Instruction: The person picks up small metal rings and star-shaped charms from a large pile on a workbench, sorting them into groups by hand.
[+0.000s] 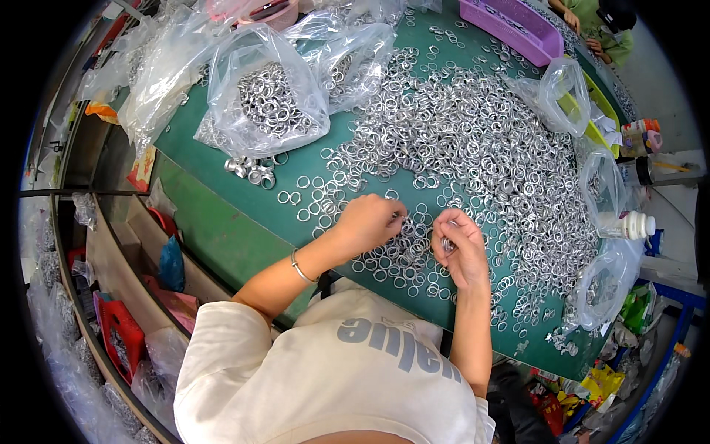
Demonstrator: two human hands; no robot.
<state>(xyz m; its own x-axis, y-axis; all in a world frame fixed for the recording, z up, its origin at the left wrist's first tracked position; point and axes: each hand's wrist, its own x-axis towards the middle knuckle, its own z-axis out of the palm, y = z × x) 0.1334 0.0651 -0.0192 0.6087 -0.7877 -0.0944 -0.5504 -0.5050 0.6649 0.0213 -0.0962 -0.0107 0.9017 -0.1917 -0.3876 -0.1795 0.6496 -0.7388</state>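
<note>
A large heap of silver metal rings [481,140] covers much of the green tabletop [229,214], thinning to a loose scatter near my hands. My left hand [368,222] is closed just above the scattered rings, its fingertips pinched together; what they hold, if anything, is too small to make out. To its right, my right hand [460,248] is turned partly palm-up with curled fingers. Several silver rings [447,244] show between its thumb and fingers. The two hands are apart, with loose rings lying between them.
An opened clear plastic bag of rings [270,103] stands at the back left, a small cluster of thicker rings [255,170] before it. A purple basket [514,29] and yellow-green tray [595,111] sit far right. White bottle [629,225] at the right edge. Another person [606,29] works beyond.
</note>
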